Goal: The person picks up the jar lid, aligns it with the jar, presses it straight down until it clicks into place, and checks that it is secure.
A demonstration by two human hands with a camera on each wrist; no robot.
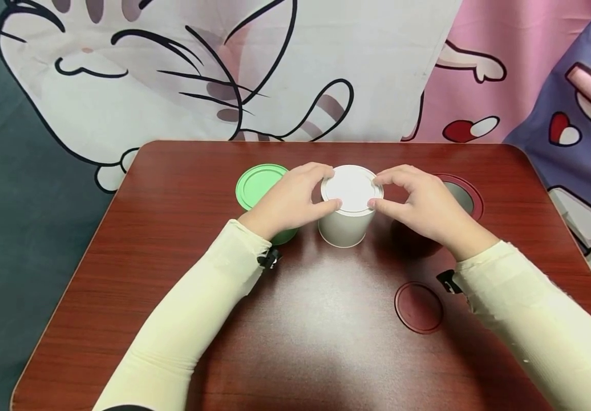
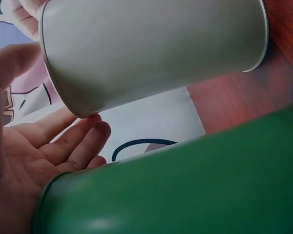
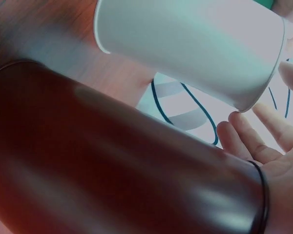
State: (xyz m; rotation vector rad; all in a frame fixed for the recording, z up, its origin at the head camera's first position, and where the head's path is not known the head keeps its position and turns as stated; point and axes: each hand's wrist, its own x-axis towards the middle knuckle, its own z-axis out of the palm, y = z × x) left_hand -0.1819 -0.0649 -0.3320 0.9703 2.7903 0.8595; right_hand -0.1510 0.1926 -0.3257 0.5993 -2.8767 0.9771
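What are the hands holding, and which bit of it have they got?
The white can: the left hand and the right hand hold it from opposite sides, thumbs and fingertips at its top rim.

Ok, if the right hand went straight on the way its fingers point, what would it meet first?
The right hand would likely meet the white canister first: its fingers seem to touch the lid's edge, though depth is unclear.

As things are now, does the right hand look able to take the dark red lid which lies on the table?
Probably yes: nothing visibly covers or blocks the dark red lid. The right hand would first need to leave the white canister, whose upper rim it touches.
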